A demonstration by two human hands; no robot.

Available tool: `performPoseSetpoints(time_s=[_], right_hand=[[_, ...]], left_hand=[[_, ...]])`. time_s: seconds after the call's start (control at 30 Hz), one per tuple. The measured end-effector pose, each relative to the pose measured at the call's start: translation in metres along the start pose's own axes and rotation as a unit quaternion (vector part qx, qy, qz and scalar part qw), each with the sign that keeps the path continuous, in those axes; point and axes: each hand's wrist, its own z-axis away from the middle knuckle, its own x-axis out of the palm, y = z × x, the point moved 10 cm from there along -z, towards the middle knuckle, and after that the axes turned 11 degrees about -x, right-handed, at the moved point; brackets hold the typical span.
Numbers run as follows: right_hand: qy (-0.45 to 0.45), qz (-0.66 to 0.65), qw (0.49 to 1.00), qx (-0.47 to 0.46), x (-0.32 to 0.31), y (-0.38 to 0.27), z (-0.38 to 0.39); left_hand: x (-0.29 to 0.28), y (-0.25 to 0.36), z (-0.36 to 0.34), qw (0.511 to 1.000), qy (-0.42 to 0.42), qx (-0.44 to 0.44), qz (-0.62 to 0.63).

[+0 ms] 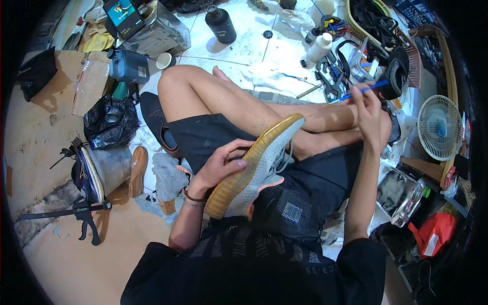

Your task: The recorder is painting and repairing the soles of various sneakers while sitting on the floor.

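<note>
My left hand (219, 163) grips a sneaker (272, 148) resting on its side over my lap. Its upper is pale grey knit with grey laces and a peach collar lining. The translucent yellowish-brown sole faces up and left, and my fingers press on that sole near the middle. To the right, my right hand (367, 109) pinches a thin blue paintbrush (373, 87) above my knee. The brush's pale tip points left, toward the sneaker's toe but apart from it.
At left are a black plastic bag (111, 121), a shoe last (138, 172) and a clamp (84, 213) by another shoe (89, 173). Ahead stand a black bottle (220, 25) and a white bottle (320, 47). Pliers (331, 81) and a fan (440, 127) are at right.
</note>
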Motion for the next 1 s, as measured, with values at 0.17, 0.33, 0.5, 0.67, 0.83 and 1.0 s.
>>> performPoseSetpoints(time_s=[0.17, 0.33, 0.5, 0.67, 0.83, 1.0], right_hand=[[0.145, 0.007, 0.989, -0.036, -0.026, -0.011, 0.042], [0.190, -0.138, 0.971, 0.051, 0.031, 0.028, 0.071], [0.014, -0.277, 0.959, -0.058, 0.126, -0.030, 0.064], [0.047, -0.230, 0.970, -0.059, 0.135, -0.071, 0.043], [-0.024, -0.189, 0.981, -0.040, 0.149, -0.101, 0.044], [-0.077, -0.226, 0.969, -0.069, 0.161, -0.120, 0.038]], left_hand=[[0.010, 0.017, -0.006, 0.995, -0.097, 0.001, -0.024], [0.002, 0.030, 0.000, 0.962, -0.087, 0.070, 0.251], [-0.009, 0.022, -0.003, 0.938, -0.071, 0.143, 0.308], [-0.054, -0.001, -0.014, 0.945, 0.164, 0.074, 0.275], [-0.014, 0.042, 0.002, 0.961, 0.053, 0.192, 0.192], [-0.013, 0.041, 0.014, 0.952, 0.141, 0.157, 0.222]])
